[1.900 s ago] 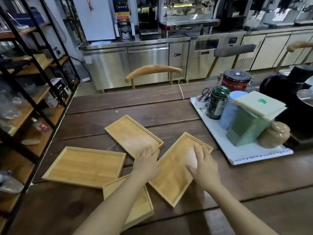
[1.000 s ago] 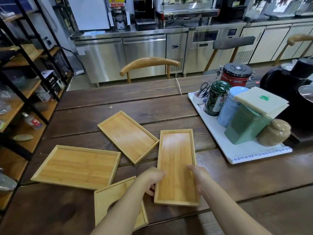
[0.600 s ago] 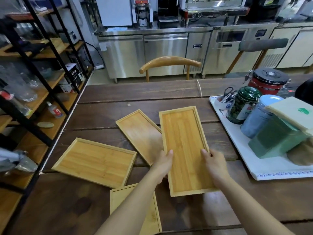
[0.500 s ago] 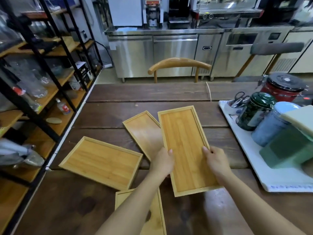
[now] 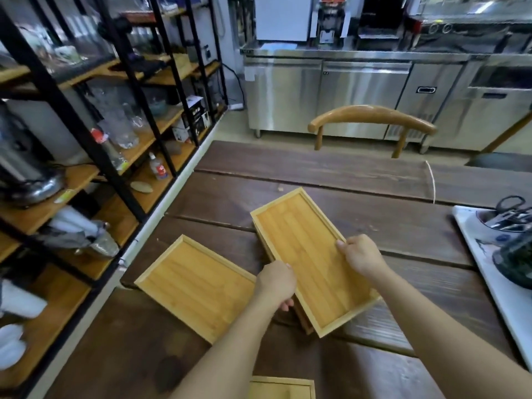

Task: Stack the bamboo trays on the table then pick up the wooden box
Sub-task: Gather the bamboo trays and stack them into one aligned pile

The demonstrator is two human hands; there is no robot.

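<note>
I hold a long bamboo tray (image 5: 309, 254) by its two long sides, over the dark wooden table (image 5: 359, 182). My left hand (image 5: 276, 283) grips its left edge and my right hand (image 5: 361, 254) grips its right edge. The tray lies on top of a second bamboo tray (image 5: 261, 236), of which only the left rim shows. A wider bamboo tray (image 5: 195, 286) lies flat to the left, apart from the pair. The top of another bamboo tray (image 5: 280, 387) shows at the bottom edge. No wooden box is in view.
A black metal shelf rack (image 5: 86, 133) with glassware and bottles runs along the table's left side. A white serving tray (image 5: 489, 272) with dark jars and scissors sits at the right. A wooden chair back (image 5: 371, 119) stands at the far edge, before steel counters.
I lifted the long tray off the table, swung it left and laid it over the angled tray. My view turned left, so the jars mostly left the frame.
</note>
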